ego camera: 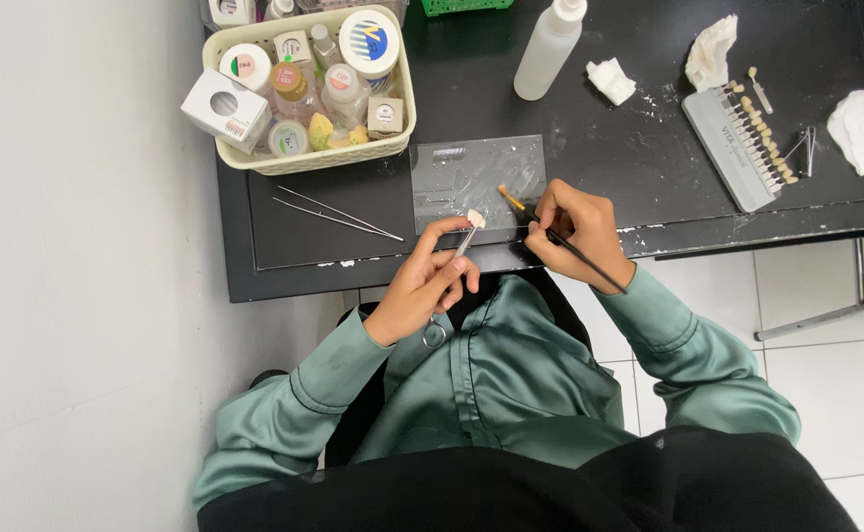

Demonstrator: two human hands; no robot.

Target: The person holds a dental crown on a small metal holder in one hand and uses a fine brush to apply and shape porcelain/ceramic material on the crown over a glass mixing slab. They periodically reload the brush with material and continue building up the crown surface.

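Holding a small tooth piece [475, 218] in a metal clamp [464, 241], the left hand [422, 288] grips shut; the right hand [575, 233] pinches a brush [550, 232], its tip at 2 o'clock over the smeared glass slab [471, 177], so coating looks underway on the counter [629, 158].

Both arms, in green satin sleeves, bend at the elbows and angle inward so the hands meet close together at the near edge of the surface. The left hand [430, 281] lies palm-inward, its fingers [449, 232] curled and pinched closed round a slim metal tool. The right hand [572, 232] is knuckles-up, wrist slightly cocked, its fingers [547, 211] bunched in a pen grip closed round a thin dark-handled brush. The two hands are near each other, not touching.
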